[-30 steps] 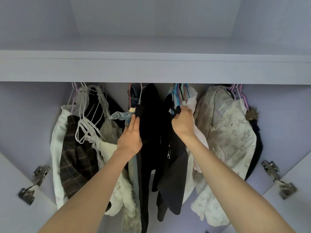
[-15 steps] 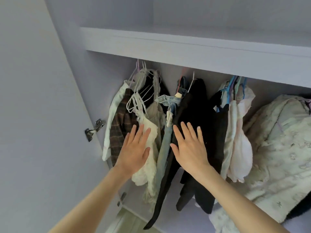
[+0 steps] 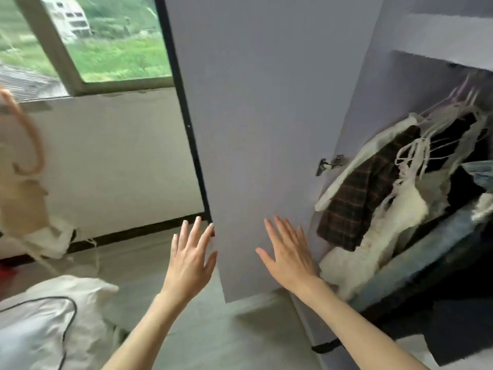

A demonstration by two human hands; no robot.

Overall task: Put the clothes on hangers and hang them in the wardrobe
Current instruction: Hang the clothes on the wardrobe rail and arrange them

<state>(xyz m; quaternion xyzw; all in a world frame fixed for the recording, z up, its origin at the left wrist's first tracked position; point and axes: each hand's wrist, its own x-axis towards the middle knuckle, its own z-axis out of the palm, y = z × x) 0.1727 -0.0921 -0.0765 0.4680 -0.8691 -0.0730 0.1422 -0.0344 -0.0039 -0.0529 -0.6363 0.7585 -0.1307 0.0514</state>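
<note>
The open lilac wardrobe door (image 3: 261, 124) fills the middle of the view. My left hand (image 3: 190, 260) is spread flat in front of its lower left edge, holding nothing. My right hand (image 3: 289, 256) is also flat with straight fingers, in front of the door's lower part. Inside the wardrobe at the right hang several clothes: a dark plaid garment (image 3: 357, 198), a white lacy top (image 3: 400, 206), a denim piece (image 3: 477, 169) and black items, on white and pink hangers (image 3: 464, 100). The hanging rail is hidden.
A window (image 3: 88, 38) with a green view is at the upper left above a white wall. A white pillow with black piping (image 3: 40, 324) lies at the lower left. A blurred peach hook-shaped thing (image 3: 29, 140) and white cloth (image 3: 50, 239) are at the far left. A door hinge (image 3: 330, 164) juts out.
My view has swung left from the hanging clothes to the open door and window. Both hands have left the garments and now hover flat by the door.
</note>
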